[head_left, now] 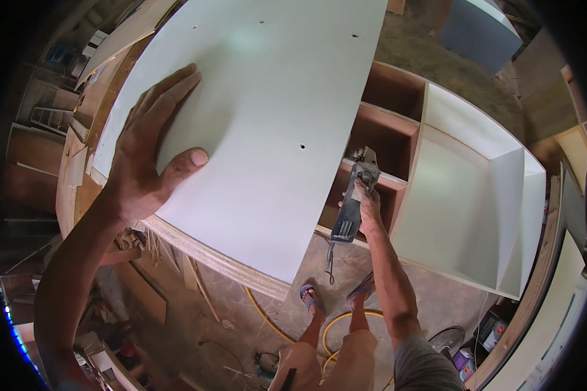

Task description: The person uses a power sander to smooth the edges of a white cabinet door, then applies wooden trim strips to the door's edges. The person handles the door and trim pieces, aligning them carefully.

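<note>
My left hand [147, 140] is over the left part of a large white panel [254, 182], thumb spread wide from the fingers. A shadow falls on the panel beside it; whether the palm touches is unclear. The panel has several small dark holes. Just past its right edge, my right hand [368, 207] is closed round the dark body of an angle grinder [349, 218]. The metal head of the grinder points away from me, and its cord hangs from the near end. Whether the grinder touches anything is not visible.
Right of the panel lies a cabinet carcass [460, 189] with open compartments and white inner faces. A yellow hose [264, 314] loops on the concrete floor near my feet. Wood scraps [143, 287] lie below the panel at left. Cans [489, 335] stand at lower right.
</note>
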`<action>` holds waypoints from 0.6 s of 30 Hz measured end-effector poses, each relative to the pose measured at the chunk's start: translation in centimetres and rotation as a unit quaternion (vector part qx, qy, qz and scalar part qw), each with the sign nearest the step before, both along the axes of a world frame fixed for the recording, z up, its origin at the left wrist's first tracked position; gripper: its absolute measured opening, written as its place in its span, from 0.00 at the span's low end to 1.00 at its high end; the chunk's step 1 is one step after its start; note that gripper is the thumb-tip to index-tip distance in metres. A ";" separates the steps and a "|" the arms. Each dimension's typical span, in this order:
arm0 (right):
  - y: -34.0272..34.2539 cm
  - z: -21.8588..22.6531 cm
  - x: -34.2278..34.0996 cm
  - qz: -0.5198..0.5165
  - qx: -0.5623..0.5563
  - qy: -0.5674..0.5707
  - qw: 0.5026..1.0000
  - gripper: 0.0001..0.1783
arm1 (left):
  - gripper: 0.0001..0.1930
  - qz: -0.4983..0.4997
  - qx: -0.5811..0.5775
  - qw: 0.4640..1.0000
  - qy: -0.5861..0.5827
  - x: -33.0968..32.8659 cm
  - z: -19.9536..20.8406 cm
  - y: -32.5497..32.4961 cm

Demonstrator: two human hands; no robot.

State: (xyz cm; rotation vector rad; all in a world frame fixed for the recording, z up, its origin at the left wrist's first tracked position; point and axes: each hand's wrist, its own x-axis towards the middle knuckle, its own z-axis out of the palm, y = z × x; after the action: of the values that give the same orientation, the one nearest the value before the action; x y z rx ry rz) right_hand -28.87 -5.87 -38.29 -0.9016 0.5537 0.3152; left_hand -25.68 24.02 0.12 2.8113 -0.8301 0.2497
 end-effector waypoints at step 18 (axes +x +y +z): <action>-1.4 19.4 0.2 -0.028 -0.079 -0.162 0.983 0.23 | 0.41 0.027 0.043 0.998 -0.032 -0.7 0.2 0.0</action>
State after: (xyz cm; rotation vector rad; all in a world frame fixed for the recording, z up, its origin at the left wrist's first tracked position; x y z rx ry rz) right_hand -28.65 -7.30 -18.91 -1.0644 0.3044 0.0690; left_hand -26.39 24.01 0.35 2.9221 -0.7976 0.3221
